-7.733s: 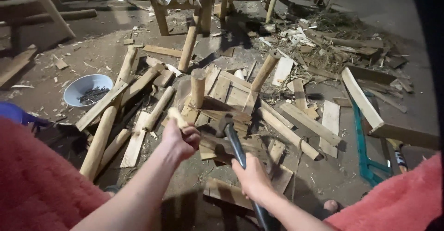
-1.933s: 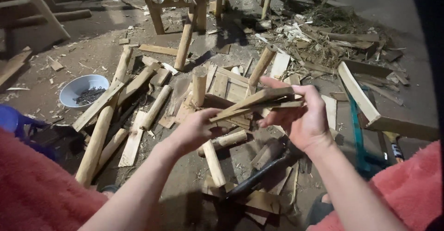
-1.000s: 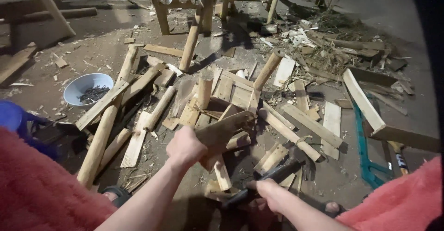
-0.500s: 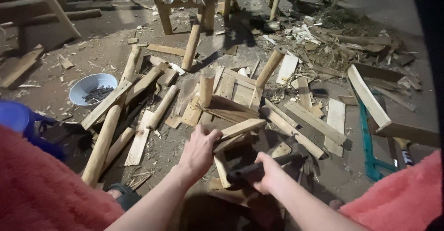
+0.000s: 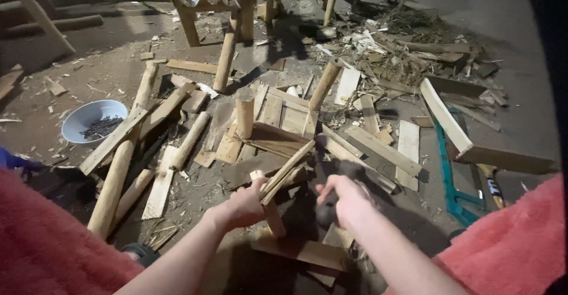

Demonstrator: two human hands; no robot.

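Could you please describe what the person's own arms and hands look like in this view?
Both forearms are bare: no sleeves, gloves, watch or rings show on the left hand or the right hand. The right hand is motion-blurred, so finer detail there cannot be told. Fuzzy coral-red fabric fills the lower corners of the picture.

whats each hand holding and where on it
The left hand grips a flat wood strip at its lower end. The right hand holds a dark blurred tool by its handle; what tool cannot be told.

A bowl (image 5: pixel 89 119) of nails (image 5: pixel 102 127) sits at the frame's left, beside leaning poles (image 5: pixel 121 153). The wooden stool (image 5: pixel 283 114) (legs up) lies at centre. A saw (image 5: pixel 452 180) lies at lower right, below a plank (image 5: pixel 447 117).
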